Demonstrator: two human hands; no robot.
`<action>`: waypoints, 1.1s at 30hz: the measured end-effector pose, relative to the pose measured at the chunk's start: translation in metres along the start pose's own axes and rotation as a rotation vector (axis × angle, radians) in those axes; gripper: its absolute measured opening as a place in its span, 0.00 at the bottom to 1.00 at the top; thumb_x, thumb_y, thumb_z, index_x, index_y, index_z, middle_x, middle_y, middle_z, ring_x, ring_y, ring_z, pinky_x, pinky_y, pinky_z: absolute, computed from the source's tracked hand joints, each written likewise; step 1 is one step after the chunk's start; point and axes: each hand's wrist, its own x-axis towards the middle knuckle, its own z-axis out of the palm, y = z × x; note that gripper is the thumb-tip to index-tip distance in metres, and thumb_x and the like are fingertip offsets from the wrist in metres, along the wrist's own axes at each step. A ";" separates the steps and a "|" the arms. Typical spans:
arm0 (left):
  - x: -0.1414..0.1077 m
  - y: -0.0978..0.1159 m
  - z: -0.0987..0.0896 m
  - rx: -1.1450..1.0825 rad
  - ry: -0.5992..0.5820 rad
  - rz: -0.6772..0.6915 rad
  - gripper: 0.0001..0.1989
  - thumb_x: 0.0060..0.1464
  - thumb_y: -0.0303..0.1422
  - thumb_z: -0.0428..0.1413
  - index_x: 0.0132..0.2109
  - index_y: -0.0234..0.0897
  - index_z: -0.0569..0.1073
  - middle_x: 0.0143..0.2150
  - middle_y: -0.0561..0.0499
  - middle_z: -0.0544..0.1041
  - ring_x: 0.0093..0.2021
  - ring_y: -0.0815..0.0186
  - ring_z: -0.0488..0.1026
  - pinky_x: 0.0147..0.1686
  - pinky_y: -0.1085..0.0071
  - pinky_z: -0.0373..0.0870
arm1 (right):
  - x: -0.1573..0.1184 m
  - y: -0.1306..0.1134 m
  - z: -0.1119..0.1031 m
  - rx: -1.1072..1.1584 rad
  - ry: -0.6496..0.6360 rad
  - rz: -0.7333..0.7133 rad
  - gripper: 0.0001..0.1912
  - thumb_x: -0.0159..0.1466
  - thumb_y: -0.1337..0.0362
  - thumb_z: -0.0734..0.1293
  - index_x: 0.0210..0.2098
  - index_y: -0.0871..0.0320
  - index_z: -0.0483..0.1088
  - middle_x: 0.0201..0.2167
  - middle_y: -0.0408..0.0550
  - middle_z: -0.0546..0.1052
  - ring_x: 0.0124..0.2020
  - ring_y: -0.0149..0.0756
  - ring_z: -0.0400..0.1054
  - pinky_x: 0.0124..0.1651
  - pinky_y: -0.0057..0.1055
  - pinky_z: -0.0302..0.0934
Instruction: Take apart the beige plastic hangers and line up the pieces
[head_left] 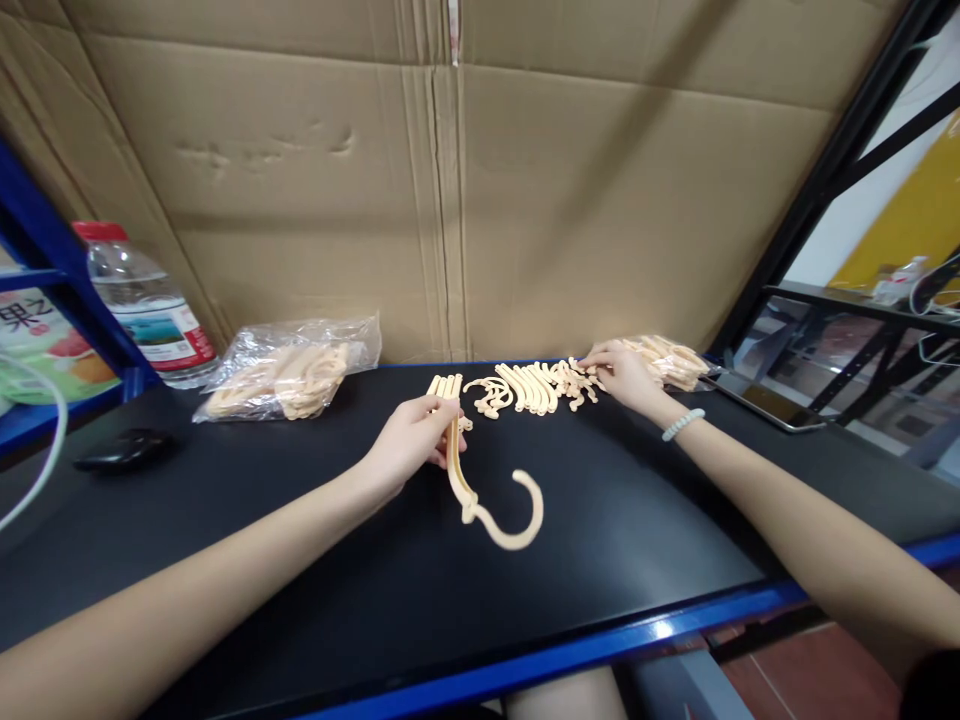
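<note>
My left hand (416, 435) is closed around a cream plastic hanger piece (457, 470); its curved hook (525, 535) points toward me and to the right. Just past that hand, several straight cream bars (446, 385) lie side by side. At the back right, my right hand (619, 372) has its fingertips down at a pile of small cream pieces (577, 385); whether they grip one is too small to make out. Between the hands rest a row of curved cream arms (529, 388) and a few loose hooks (495, 395).
Clear bags of cream parts lie at the back left (289, 375) and back right (667, 360). A water bottle (154, 310) and a black mouse (127, 450) stand on the left. A phone-like slab (772, 405) lies right. Cardboard (315, 200) walls off the black table's back (360, 600).
</note>
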 end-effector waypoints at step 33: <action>-0.013 -0.020 0.012 0.584 0.071 0.790 0.15 0.56 0.26 0.53 0.51 0.39 0.66 0.54 0.45 0.73 0.60 0.56 0.64 0.65 0.45 0.41 | -0.039 -0.130 0.013 -0.041 -0.158 -0.564 0.11 0.66 0.61 0.63 0.32 0.59 0.72 0.20 0.40 0.72 0.23 0.29 0.63 0.49 0.38 0.48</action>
